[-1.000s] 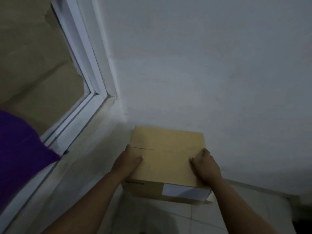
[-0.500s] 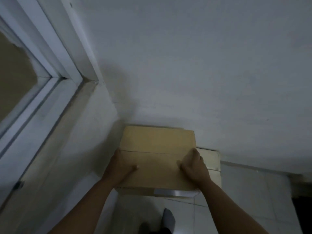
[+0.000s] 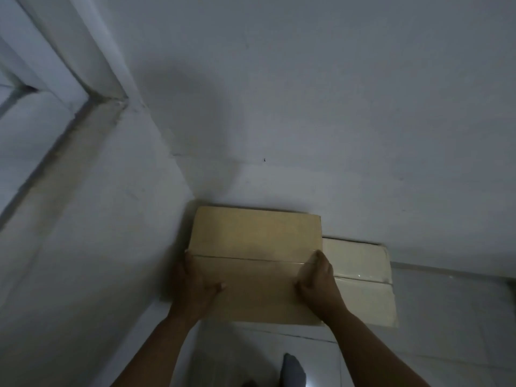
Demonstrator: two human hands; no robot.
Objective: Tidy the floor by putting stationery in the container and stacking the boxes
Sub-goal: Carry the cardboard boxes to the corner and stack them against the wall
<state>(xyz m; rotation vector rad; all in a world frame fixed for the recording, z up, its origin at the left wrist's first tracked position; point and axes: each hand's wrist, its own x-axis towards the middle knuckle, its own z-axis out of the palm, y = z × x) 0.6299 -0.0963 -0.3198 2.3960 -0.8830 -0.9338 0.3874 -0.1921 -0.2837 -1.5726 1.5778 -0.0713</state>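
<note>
I grip the brown box (image 3: 255, 263) from both sides: my left hand (image 3: 195, 286) wraps its left edge, thumb lying on top, and my right hand (image 3: 318, 286) clasps its right edge. It sits in the wall (image 3: 307, 107) corner, over a pale box (image 3: 363, 280) that sticks out to the right. My socked foot (image 3: 291, 371) rests on the tiled floor (image 3: 446, 331) below.

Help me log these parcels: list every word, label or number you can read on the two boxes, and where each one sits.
None can be read.
Brown box, held at its sides by the left hand and right hand: plain top, only a taped seam.
Pale box beneath it, against the wall: plain top, clear tape, no print.
The boxes' side faces are hidden.
</note>
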